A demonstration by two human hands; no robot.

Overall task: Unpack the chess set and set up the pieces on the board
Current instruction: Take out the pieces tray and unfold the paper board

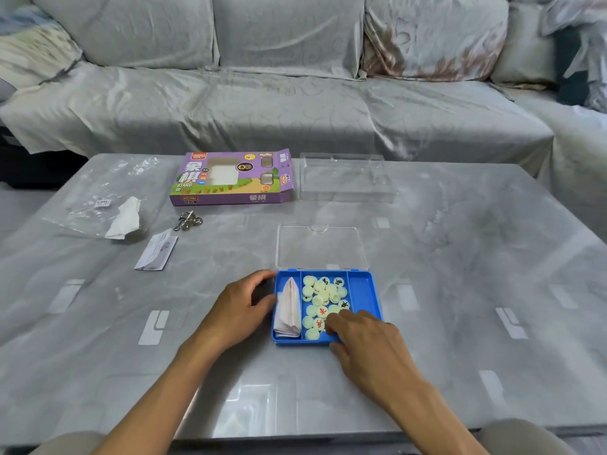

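Note:
A blue plastic case (pixel 363 290) lies open on the table in front of me, its clear lid (pixel 321 247) folded flat behind it. The middle compartment holds several pale round chess pieces (pixel 323 295) with red or black characters. A folded paper board (pixel 289 308) stands in the left compartment. My left hand (pixel 241 305) grips the case's left wall, fingers curled around the far corner. My right hand (pixel 368 343) reaches into the near end of the middle compartment, fingertips among the pieces; whether it pinches one is hidden.
A purple chess box (pixel 231 178) and a clear plastic insert (pixel 345 177) lie at the table's far side. To the left are a plastic bag (pixel 95 192), crumpled tissue (pixel 126 218), metal ring puzzle (pixel 189 221) and a leaflet (pixel 157 250). A grey sofa stands behind.

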